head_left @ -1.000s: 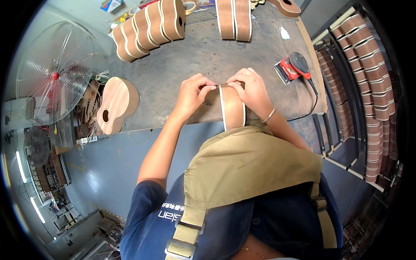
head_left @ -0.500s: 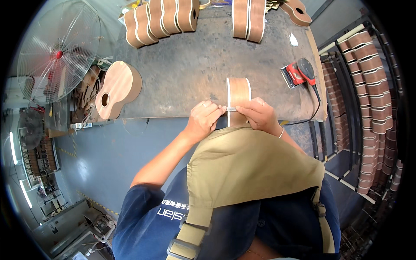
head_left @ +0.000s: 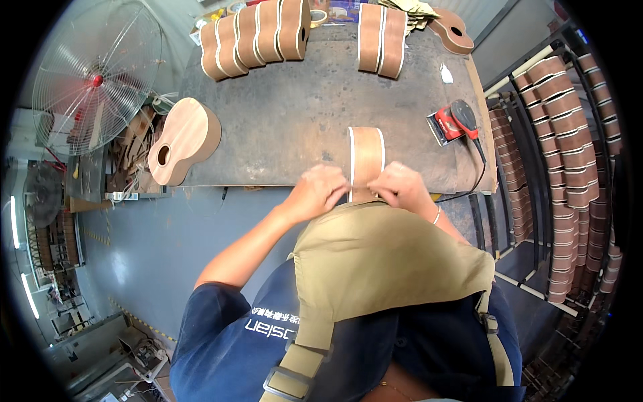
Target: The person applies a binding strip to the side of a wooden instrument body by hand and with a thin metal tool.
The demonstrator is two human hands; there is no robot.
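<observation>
A small wooden guitar body [head_left: 367,151] with white edge binding stands on its side at the table's near edge, its lower end against my apron. My left hand [head_left: 317,190] is at its left binding, fingers curled and slightly smeared by motion. Across from it, my right hand [head_left: 402,187] is closed in a pinch over the right part of the wooden side. Whatever thin piece the fingertips hold is blurred and cannot be made out.
Another body [head_left: 184,141] lies at the table's left. Several bodies [head_left: 254,40] stand in a row at the far left, a pair [head_left: 382,40] at the far middle. A red sander [head_left: 455,122] with a cord and a white bottle [head_left: 446,74] sit right. Racks [head_left: 562,134] stand beyond.
Both hands have moved slightly down toward my apron along the wooden side. The thin grey strip seen between my fingertips earlier no longer shows clearly. The whole view has shifted a little.
</observation>
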